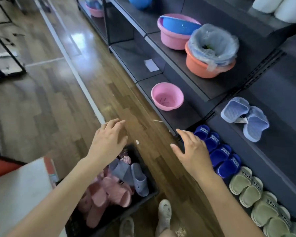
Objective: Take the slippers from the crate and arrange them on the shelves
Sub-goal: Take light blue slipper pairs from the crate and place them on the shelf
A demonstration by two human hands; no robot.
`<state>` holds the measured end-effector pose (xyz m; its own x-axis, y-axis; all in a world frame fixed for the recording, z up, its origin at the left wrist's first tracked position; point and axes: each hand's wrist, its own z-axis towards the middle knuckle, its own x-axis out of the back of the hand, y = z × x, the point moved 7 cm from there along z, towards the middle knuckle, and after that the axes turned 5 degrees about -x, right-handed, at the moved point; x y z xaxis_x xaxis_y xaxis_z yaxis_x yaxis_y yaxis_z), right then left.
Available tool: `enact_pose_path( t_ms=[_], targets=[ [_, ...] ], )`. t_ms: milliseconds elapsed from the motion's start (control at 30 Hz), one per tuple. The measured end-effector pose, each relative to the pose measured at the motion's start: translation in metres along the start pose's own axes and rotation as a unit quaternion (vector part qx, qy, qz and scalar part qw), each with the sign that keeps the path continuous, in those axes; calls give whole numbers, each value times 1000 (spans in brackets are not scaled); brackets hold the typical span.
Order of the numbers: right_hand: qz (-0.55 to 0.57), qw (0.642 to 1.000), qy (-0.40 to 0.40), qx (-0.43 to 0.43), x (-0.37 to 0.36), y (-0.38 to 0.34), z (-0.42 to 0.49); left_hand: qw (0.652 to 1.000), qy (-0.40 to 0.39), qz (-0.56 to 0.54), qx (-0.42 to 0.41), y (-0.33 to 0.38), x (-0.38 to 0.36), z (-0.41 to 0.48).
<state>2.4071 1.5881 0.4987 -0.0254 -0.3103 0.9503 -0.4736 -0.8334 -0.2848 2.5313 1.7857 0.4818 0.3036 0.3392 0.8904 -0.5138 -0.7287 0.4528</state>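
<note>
While my left hand [108, 141] hovers over crate [153, 185], fingers spread, holding nothing, right hand [193, 151] hangs right of crate, likewise spread, bare. Pink slippers [109, 192], grey slippers [138, 178] heaped in crate; my forearm hides part of heap, crate's near end cut off.
</note>
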Motion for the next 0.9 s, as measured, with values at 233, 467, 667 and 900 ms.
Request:
enact_pose_path(
  t_ms=[233, 467, 667, 900],
  targets=[
    [8, 994, -35, 107, -35, -64, -19, 997, 58, -1, 56, -52, 21, -75],
    [15, 976, -116, 183, -98, -72, -32, 990, 63, -20, 122, -84, -26, -126],
    [14, 974, -153, 169, -168, -29, -28, 986, 22, -49, 156, -98, -121, -133],
    [12, 970, -203, 137, -280, 31, -9, 984, -11, -61, 165, -132, -232, -115]
  ],
)
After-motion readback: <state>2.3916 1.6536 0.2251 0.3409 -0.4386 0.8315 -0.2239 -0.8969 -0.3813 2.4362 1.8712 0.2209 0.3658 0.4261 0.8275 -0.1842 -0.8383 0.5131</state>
